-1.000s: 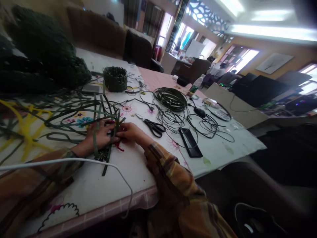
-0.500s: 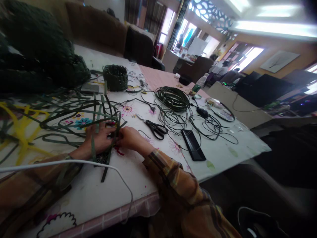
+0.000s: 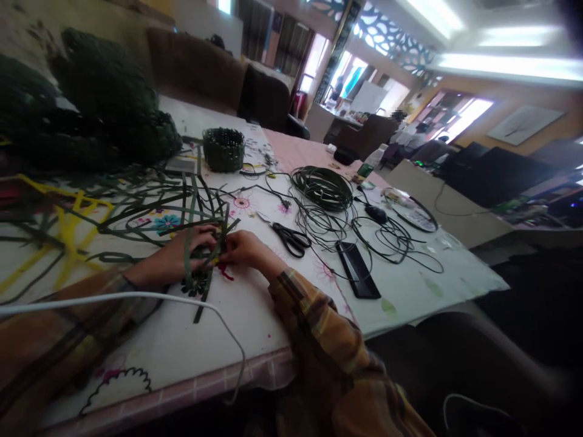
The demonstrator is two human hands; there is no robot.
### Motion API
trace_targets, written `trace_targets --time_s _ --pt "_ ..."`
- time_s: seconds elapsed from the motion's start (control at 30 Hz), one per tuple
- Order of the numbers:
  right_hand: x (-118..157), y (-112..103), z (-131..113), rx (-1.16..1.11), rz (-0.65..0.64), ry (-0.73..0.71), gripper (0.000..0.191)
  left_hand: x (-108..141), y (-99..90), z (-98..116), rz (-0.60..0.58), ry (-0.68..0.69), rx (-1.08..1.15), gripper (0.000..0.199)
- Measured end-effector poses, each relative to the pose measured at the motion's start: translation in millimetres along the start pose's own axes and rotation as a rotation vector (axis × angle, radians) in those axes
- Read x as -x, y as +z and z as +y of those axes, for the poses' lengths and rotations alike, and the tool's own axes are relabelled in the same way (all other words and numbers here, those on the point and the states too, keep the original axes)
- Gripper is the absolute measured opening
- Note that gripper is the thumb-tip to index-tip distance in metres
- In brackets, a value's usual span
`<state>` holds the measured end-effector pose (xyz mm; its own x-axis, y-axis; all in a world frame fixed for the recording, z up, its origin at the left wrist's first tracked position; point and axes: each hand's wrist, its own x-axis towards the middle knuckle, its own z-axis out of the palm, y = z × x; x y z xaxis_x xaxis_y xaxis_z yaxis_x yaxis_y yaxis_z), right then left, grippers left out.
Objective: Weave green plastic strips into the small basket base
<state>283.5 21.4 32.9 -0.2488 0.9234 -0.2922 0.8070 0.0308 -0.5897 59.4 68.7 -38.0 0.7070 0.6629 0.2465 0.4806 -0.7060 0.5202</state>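
In the head view my left hand (image 3: 194, 249) curls its fingers and thumb around a loose lattice of flat green weaving strips (image 3: 187, 200). My right hand (image 3: 246, 249) meets it from the other side, its fingertips pinched on the strips at the same spot. Bits of yellow and red show between the hands. Strip ends stick up past the fingers, and one dark end points down toward the table's front edge. Exactly how the strips cross is hidden by the fingers. Black-handled scissors (image 3: 291, 238) lie just beyond my right hand.
A small green woven basket (image 3: 224, 150) stands behind the strips, with large dark woven pieces (image 3: 109, 103) at the back left. Yellow strips (image 3: 75, 230) lie at left. A green coil (image 3: 321, 187), a black tray-like piece (image 3: 357, 270) and a bottle (image 3: 372, 161) are rightward. A white cable (image 3: 136, 295) crosses in front.
The camera view has shifted, so the table appears a little farther right. My left fingers have drawn up from lying flatter to curling around the strips. The right hand stays at the same spot.
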Motion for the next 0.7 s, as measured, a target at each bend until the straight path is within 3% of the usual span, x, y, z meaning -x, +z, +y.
trace_targets --time_s 0.17,0.33,0.47,0.7 --pt "-1.1 1.3 2.7 -0.05 0.001 0.002 0.034 3.9 -8.3 -1.8 -0.145 0.122 0.021 0.034" --pt "-1.6 2.6 3.7 -0.054 -0.002 0.02 0.035 4.6 -16.6 27.2 -0.114 0.145 -0.072 0.017" --pt "-0.4 2.1 3.2 -0.055 0.008 0.022 0.035 12.9 -21.1 42.2 -0.137 0.158 -0.1 0.032" --pt "-0.3 1.8 2.3 -0.01 0.029 -0.006 0.036 10.0 -18.5 45.6 -0.133 -0.019 0.013 0.032"
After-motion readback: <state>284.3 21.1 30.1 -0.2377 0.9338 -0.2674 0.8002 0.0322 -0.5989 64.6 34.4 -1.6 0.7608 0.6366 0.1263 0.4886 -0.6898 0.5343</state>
